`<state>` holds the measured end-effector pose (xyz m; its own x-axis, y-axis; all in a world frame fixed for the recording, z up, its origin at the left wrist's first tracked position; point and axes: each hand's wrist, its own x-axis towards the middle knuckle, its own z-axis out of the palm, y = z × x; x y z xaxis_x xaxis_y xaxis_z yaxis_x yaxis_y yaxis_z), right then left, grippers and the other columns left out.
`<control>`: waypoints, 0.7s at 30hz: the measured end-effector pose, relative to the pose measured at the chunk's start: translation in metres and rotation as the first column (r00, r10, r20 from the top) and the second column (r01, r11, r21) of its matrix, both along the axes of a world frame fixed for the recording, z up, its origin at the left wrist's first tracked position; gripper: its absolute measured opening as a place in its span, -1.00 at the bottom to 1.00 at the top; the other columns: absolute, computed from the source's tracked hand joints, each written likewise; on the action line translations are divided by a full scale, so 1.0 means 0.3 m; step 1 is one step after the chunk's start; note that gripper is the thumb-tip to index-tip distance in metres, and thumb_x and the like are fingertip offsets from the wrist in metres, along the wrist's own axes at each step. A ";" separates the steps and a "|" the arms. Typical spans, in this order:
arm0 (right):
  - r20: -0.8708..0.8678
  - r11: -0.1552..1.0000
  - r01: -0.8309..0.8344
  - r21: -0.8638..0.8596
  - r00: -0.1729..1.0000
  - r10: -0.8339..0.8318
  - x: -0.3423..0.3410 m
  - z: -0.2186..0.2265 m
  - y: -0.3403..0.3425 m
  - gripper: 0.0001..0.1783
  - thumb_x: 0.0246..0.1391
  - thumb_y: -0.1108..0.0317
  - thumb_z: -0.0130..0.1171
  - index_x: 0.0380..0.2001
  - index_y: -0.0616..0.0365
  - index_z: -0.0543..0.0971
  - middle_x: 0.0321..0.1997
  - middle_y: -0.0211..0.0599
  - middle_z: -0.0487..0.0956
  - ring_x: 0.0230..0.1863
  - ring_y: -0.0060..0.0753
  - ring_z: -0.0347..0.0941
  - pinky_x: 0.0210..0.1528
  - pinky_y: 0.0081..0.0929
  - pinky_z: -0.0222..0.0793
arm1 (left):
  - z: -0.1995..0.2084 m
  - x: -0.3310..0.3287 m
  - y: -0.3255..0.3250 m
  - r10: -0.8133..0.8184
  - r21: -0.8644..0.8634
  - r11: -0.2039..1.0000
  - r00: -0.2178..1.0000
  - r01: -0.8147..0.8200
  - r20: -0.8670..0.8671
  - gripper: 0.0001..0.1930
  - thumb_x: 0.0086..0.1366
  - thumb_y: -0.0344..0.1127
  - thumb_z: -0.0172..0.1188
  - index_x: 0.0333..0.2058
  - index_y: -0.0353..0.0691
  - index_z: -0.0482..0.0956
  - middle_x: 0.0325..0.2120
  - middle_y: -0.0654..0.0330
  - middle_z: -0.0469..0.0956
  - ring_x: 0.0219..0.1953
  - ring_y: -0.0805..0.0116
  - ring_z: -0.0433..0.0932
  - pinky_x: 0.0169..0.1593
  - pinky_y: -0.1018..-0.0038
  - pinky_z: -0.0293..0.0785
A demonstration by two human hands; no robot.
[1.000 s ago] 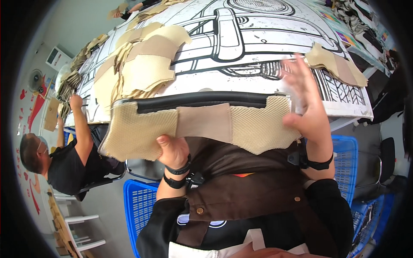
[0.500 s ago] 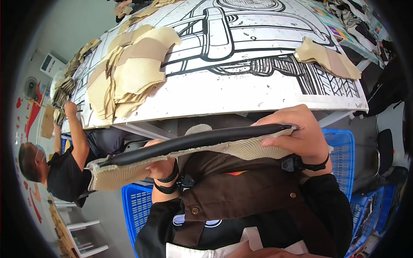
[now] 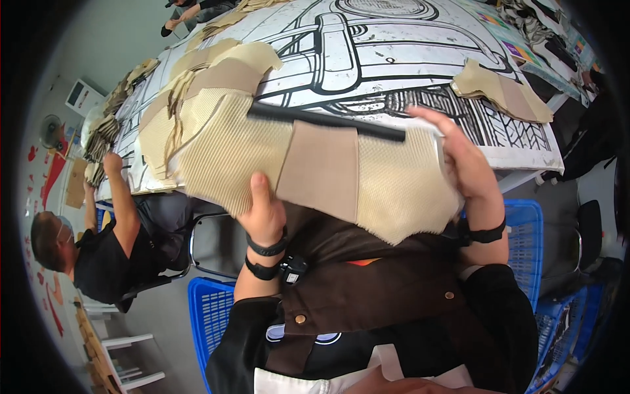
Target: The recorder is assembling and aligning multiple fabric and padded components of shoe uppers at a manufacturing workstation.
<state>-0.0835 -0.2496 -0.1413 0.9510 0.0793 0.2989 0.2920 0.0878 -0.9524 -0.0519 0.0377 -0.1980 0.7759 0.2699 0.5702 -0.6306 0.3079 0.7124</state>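
Observation:
A sewn fabric panel (image 3: 394,177) is held up in front of me, tilted with its broad face showing. Its two ends are beige ribbed cloth, and a smooth tan section lies between them. Along its far edge runs a black tube-like strip (image 3: 328,123). My left hand (image 3: 264,213) grips the near left edge, thumb on top and fingers hidden beneath. At the right end, my right hand (image 3: 467,161) has its fingers stretched out beside the edge, apparently touching it with the palm side; its thumb is hidden.
Stacked similar beige panels (image 3: 223,75) lie on the printed white table (image 3: 525,159), left of centre. A smaller stack (image 3: 502,92) sits at the right. Blue baskets (image 3: 213,312) flank me. A seated person (image 3: 98,249) works at the left; another person's hands (image 3: 180,18) show at the far left.
The panel has turned from edge-on to face-up and risen toward the table, its black strip now at the far side. My right fingers have loosened from the end and stretched out.

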 end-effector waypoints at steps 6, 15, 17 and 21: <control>0.299 0.563 -0.529 0.635 0.840 0.452 0.038 -0.110 -0.107 0.04 0.02 -0.47 -0.39 0.25 0.28 0.01 0.22 0.08 0.24 0.21 -0.02 0.21 0.14 0.02 0.22 | 0.088 0.074 -0.153 -0.188 -0.232 0.961 0.970 0.149 -0.155 -0.59 0.33 -0.34 -0.01 0.12 -0.26 0.21 0.02 0.12 0.38 0.02 0.28 0.42 0.05 0.37 0.40; 0.209 0.696 0.641 -0.323 0.766 -0.608 0.029 -0.163 -0.049 -0.06 -0.16 0.54 0.22 0.26 0.30 -0.06 0.29 0.07 0.04 0.01 -0.25 0.32 0.04 -0.40 0.24 | 0.007 0.042 -0.179 0.033 0.063 0.998 0.961 -0.016 -0.276 -0.20 0.21 -0.45 0.09 0.27 -0.37 -0.27 0.24 -0.03 -0.04 0.27 0.24 -0.01 0.30 0.41 -0.18; 0.546 0.425 0.815 -0.393 0.579 -0.605 0.023 -0.114 -0.030 -0.11 -0.15 0.50 0.21 0.25 0.30 0.00 0.28 0.09 0.06 -0.01 -0.16 0.33 0.06 -0.35 0.20 | 0.026 0.046 -0.142 0.432 0.265 0.866 0.901 -0.425 0.031 -0.23 0.21 -0.48 0.04 0.27 -0.37 -0.27 0.27 -0.09 -0.12 0.31 0.18 -0.07 0.31 0.28 -0.24; 0.810 0.139 0.831 -0.538 0.556 -0.186 0.064 0.003 0.074 -0.33 0.01 0.32 0.06 0.19 0.31 0.16 0.28 -0.01 0.15 0.14 -0.10 0.23 0.24 -0.20 -0.01 | 0.223 0.033 -0.156 0.137 0.812 0.215 0.840 -0.543 0.526 -0.47 0.16 -0.44 0.04 0.14 -0.36 0.24 0.17 -0.12 0.18 0.25 -0.03 0.08 0.27 0.07 -0.10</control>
<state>-0.0644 -0.2275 -0.1405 0.5909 0.1251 0.7970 0.2473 -0.9684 -0.0313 -0.0419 -0.0092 -0.1310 0.5038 -0.3876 0.7720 -0.6981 -0.7091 0.0996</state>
